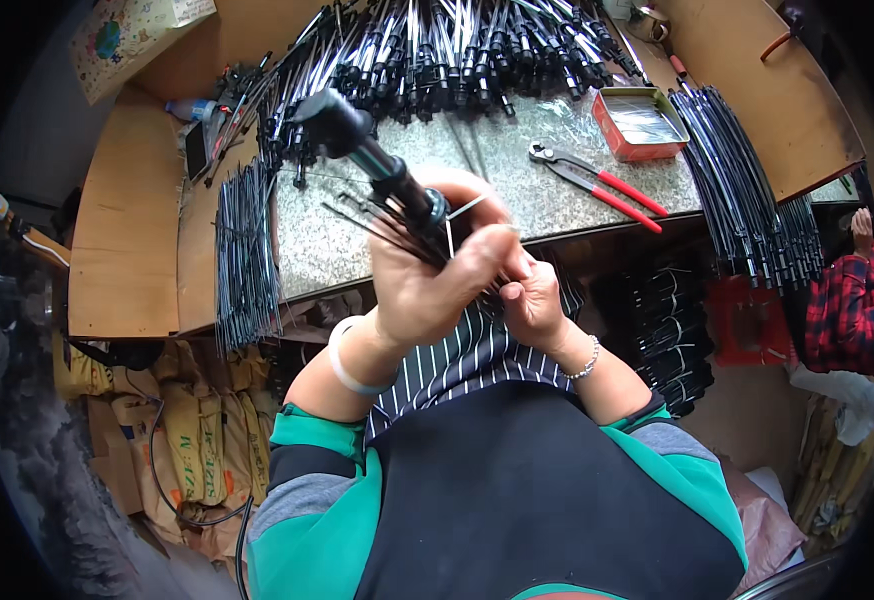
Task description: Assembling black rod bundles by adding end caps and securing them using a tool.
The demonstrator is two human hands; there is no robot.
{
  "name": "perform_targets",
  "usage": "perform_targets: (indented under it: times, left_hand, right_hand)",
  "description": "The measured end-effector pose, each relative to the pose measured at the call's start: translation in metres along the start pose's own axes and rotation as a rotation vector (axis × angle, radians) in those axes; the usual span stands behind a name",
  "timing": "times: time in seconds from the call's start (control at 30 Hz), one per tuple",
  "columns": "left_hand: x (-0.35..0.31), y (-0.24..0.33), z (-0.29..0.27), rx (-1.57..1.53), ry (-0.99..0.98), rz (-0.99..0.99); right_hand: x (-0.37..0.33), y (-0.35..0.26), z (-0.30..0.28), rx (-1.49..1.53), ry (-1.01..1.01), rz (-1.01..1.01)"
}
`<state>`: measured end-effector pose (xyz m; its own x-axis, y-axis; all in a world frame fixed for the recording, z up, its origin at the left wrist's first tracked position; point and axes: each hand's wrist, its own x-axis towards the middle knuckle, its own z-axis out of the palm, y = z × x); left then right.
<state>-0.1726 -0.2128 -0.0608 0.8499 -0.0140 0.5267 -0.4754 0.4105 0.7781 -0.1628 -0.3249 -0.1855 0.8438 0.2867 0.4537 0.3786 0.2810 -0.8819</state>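
Observation:
My left hand (437, 265) is closed around a black umbrella frame (382, 165), folded, its thick dark cap pointing up and to the left. Thin black ribs stick out beside its shaft, above the wrist. A thin white strip (449, 232) runs by the collar, near my thumb. Just right of and below that hand, my right hand (535, 305) is closed in a pinch at my left fingers; what it grips is hidden. Pliers (602, 187) with red handles lie on the speckled worktop (322, 250) beyond my hands.
A large heap of umbrella frames (437, 55) covers the worktop's back. Bundled dark rods hang over the left (245, 250) and right (747, 190) edges. A red box (642, 125) stands beyond the pliers. At the far right is another person's plaid sleeve (847, 315). Sacks (197, 440) lie below left.

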Motion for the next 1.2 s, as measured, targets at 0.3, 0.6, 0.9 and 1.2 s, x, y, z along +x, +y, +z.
perform_targets:
  times: [0.3,0.6,0.9,1.2]
  left_hand:
    - [-0.032,-0.027,-0.013,0.576,0.120,-0.025]
    - [-0.046,-0.039,-0.030,0.731,-0.015,-0.027]
    - [-0.050,-0.030,-0.032,0.583,0.139,-0.210]
    - [-0.042,-0.021,-0.042,0.508,0.222,-0.211]
  right_hand:
    - [0.036,-0.073,-0.009,-0.861,0.100,-0.574]
    - [0.020,-0.079,-0.006,-0.372,-0.087,-0.131]
    - [0.033,-0.059,-0.048,-0.318,0.037,0.336]
    - [0.048,-0.013,-0.143,-1.466,-0.132,-0.122]
